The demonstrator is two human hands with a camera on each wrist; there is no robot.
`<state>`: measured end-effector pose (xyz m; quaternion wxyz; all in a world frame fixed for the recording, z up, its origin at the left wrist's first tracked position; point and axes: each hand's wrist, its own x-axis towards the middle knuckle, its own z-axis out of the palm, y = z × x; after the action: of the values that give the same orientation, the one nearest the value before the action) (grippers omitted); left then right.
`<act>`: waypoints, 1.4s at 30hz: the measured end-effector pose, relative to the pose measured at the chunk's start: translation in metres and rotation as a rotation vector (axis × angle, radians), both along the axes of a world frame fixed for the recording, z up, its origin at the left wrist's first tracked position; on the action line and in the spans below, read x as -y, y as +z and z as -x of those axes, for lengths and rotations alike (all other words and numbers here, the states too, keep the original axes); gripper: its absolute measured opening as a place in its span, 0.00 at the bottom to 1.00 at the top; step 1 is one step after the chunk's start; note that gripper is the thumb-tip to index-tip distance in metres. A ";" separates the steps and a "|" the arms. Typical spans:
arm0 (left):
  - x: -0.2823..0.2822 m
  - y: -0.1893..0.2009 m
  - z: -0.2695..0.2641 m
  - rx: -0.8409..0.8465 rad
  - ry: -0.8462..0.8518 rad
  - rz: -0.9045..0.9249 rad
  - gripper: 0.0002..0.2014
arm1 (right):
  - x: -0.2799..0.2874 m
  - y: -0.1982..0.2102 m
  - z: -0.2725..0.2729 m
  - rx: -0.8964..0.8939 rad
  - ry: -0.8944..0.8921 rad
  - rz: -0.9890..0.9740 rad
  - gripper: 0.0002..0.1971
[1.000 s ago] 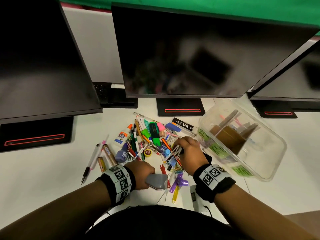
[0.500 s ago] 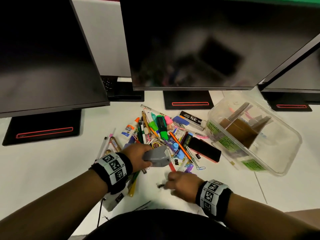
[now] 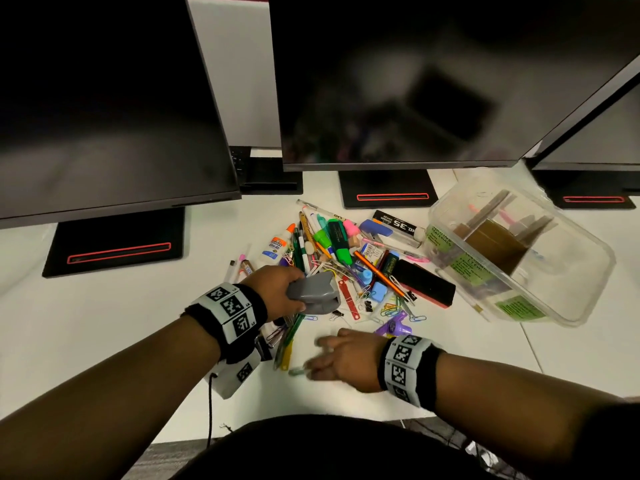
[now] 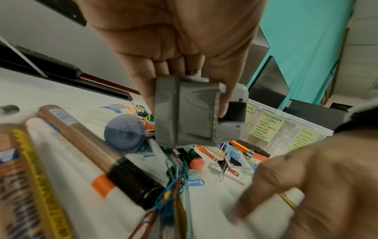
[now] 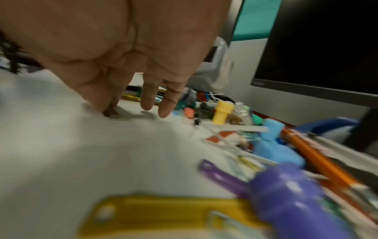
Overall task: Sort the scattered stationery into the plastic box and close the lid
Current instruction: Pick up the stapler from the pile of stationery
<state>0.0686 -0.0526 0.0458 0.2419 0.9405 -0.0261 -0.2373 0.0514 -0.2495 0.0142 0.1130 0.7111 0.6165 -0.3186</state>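
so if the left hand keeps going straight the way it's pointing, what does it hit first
Probably the clutter just beyond the grey hole punch that the left hand holds: the red file fastener strip and the loose paper clips beside it. The punch would meet them before the fingers do. Its height above the desk is unclear, so it might pass over.

My left hand grips a matt grey plastic hole punch. The worktop looks smooth, matt white. The plastic box is clear and glossy, with brown cardboard dividers and paper labels. Monitor screens are glossy black.
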 end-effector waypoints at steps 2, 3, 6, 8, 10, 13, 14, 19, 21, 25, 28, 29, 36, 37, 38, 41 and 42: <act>0.004 0.002 0.000 0.004 -0.003 0.008 0.20 | 0.008 0.006 -0.012 0.094 -0.098 0.073 0.28; 0.006 0.003 -0.001 0.003 0.001 0.008 0.20 | 0.012 0.009 -0.020 0.130 -0.151 0.079 0.28; 0.018 0.009 -0.008 0.015 0.016 0.039 0.21 | 0.025 0.027 -0.038 0.124 -0.442 -0.137 0.25; 0.029 0.019 -0.017 0.040 0.065 0.093 0.22 | 0.037 0.044 -0.047 0.097 -0.791 -0.353 0.15; 0.044 0.032 -0.029 0.094 0.111 0.137 0.19 | 0.053 0.058 -0.059 -0.060 -1.280 -0.606 0.09; 0.073 0.056 -0.050 0.167 0.115 0.180 0.16 | 0.074 0.079 -0.074 -0.511 -1.742 -0.792 0.22; 0.085 0.062 -0.057 0.190 0.103 0.211 0.15 | 0.079 0.086 -0.078 -0.595 -1.784 -0.794 0.26; 0.161 0.088 -0.093 0.301 0.009 0.353 0.13 | 0.126 0.119 -0.105 -0.639 -1.884 -1.025 0.22; 0.179 0.092 -0.104 0.300 -0.024 0.448 0.12 | 0.150 0.133 -0.113 -0.590 -1.911 -1.041 0.20; 0.193 0.079 -0.138 0.319 -0.279 0.102 0.19 | 0.217 0.153 -0.134 -0.593 -2.100 -0.995 0.18; 0.186 0.060 -0.153 0.282 -0.434 -0.126 0.20 | 0.259 0.153 -0.151 -0.507 -2.192 -0.761 0.18; 0.185 0.055 -0.156 0.272 -0.459 -0.147 0.19 | 0.268 0.151 -0.156 -0.490 -2.210 -0.657 0.17; 0.194 0.044 -0.159 0.178 -0.420 -0.106 0.11 | 0.280 0.111 -0.193 -0.315 -2.143 -0.109 0.07; 0.195 0.044 -0.159 0.170 -0.408 -0.100 0.10 | 0.278 0.104 -0.198 -0.257 -2.059 -0.024 0.09; 0.194 0.043 -0.159 0.163 -0.403 -0.098 0.10 | 0.276 0.096 -0.202 -0.211 -1.994 0.039 0.12; 0.194 0.044 -0.159 0.137 -0.401 -0.104 0.10 | 0.276 0.073 -0.212 -0.140 -1.851 0.238 0.26; 0.194 0.044 -0.159 0.130 -0.394 -0.100 0.10 | 0.280 0.060 -0.218 -0.140 -1.829 0.243 0.26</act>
<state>0.2277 -0.2465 0.0903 0.1416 0.9414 -0.2133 -0.2197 0.2694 -0.5291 0.0739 -0.1461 0.8836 -0.2171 -0.3884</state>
